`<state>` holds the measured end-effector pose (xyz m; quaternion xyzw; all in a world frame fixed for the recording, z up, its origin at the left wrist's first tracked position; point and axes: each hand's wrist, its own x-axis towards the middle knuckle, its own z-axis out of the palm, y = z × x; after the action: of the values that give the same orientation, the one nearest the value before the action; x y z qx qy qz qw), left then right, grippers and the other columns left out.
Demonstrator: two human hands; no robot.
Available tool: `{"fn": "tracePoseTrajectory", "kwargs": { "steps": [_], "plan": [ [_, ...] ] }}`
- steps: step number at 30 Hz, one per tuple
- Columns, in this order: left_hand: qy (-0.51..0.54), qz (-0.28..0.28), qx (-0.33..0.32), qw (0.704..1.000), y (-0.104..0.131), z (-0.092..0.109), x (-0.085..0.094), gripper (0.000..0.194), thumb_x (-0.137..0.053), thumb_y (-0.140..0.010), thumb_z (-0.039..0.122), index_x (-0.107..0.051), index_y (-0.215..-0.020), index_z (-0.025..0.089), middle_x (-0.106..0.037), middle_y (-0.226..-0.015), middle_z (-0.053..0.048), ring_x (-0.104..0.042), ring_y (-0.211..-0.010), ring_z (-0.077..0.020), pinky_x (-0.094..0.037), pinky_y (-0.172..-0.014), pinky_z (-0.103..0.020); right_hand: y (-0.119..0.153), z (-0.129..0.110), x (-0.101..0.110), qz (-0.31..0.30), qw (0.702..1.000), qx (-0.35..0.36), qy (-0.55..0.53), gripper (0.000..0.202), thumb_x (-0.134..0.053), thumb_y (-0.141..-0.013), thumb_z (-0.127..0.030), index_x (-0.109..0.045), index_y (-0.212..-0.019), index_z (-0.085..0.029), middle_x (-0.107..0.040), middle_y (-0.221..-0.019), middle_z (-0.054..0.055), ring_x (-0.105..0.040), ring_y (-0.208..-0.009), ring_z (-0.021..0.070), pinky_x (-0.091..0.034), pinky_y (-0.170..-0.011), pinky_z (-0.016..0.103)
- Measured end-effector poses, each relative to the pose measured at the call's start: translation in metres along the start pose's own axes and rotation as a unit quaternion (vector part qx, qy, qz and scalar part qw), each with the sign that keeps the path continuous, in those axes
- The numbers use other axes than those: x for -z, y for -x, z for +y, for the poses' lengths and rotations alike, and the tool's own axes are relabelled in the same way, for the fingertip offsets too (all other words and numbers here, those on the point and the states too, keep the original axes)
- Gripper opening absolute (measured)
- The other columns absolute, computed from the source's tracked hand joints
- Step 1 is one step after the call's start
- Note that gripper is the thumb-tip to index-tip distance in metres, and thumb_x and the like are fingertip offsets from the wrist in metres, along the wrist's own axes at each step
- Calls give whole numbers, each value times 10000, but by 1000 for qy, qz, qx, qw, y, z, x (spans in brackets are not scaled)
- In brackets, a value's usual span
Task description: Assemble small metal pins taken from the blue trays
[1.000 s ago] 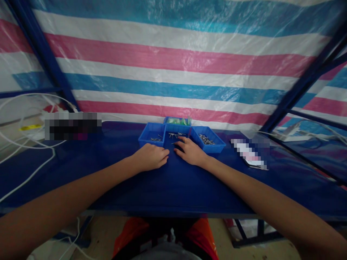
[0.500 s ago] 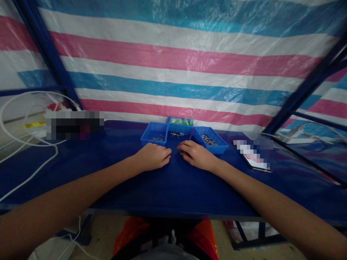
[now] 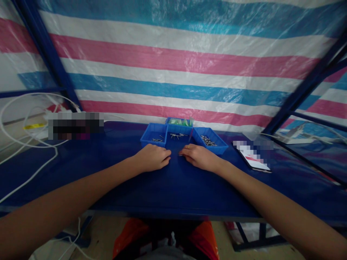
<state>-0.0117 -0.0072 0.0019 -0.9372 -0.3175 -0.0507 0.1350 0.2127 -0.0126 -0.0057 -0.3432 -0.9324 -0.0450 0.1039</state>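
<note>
At eleven o'clock I see a blue tray (image 3: 157, 128) of metal bits (image 3: 157, 140); beside it the left hand (image 3: 153, 157) curls, contents hidden from me; loose pins (image 3: 177, 135) lie at twelve; the right hand (image 3: 200, 156) pinches a thin metal piece (image 3: 180, 155); at two, a phone (image 3: 255, 160), screen blurred past reading.

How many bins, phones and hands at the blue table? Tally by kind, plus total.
Bins: 3 (left bin, back bin, right bin)
Phones: 1 (lit phone)
Hands: 2 (left hand, right hand)
Total: 6
</note>
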Motion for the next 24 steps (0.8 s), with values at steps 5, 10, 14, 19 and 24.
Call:
{"fn": "tracePoseTrajectory", "kwargs": {
  "steps": [5,10,14,19,24],
  "plan": [
    [1,18,-8,1000,0,0,-1,220,-410,-873,286,-595,-819,179,-663,-768,-24,-618,-662,-160,-376,-517,-229,0,-8,0,13,1000,20,9,350,-482,-837,-118,-558,-1173,-185,-591,-944,73,-559,-843,179,-462,-753,302],
    [9,23,-17,1000,0,-1,0,203,-428,-864,278,-595,-814,174,-659,-758,-25,-619,-654,-158,-378,-517,-227,0,-14,3,15,999,45,-3,329,-505,-822,-114,-586,-1127,-206,-576,-956,67,-547,-863,181,-456,-772,308],
    [0,20,-18,1000,1,-1,-2,210,-424,-870,281,-598,-819,176,-662,-769,-26,-623,-666,-164,-387,-524,-227,0,-15,6,32,999,42,5,291,-475,-840,-116,-572,-1109,-166,-584,-948,80,-555,-863,186,-461,-778,311],
    [3,29,-16,999,0,-1,-4,209,-422,-878,298,-597,-887,184,-667,-805,-24,-632,-708,-166,-396,-539,-230,0,-16,9,55,997,58,0,206,-442,-880,-161,-586,-1025,-140,-610,-896,80,-576,-828,176,-466,-756,295],
    [13,44,-16,999,0,1,-5,213,-412,-888,328,-568,-939,191,-668,-825,-8,-635,-707,-166,-380,-514,-232,2,-19,11,91,993,73,-11,214,-384,-922,-216,-581,-981,-156,-621,-860,70,-576,-799,164,-467,-740,293]
  ]
}}
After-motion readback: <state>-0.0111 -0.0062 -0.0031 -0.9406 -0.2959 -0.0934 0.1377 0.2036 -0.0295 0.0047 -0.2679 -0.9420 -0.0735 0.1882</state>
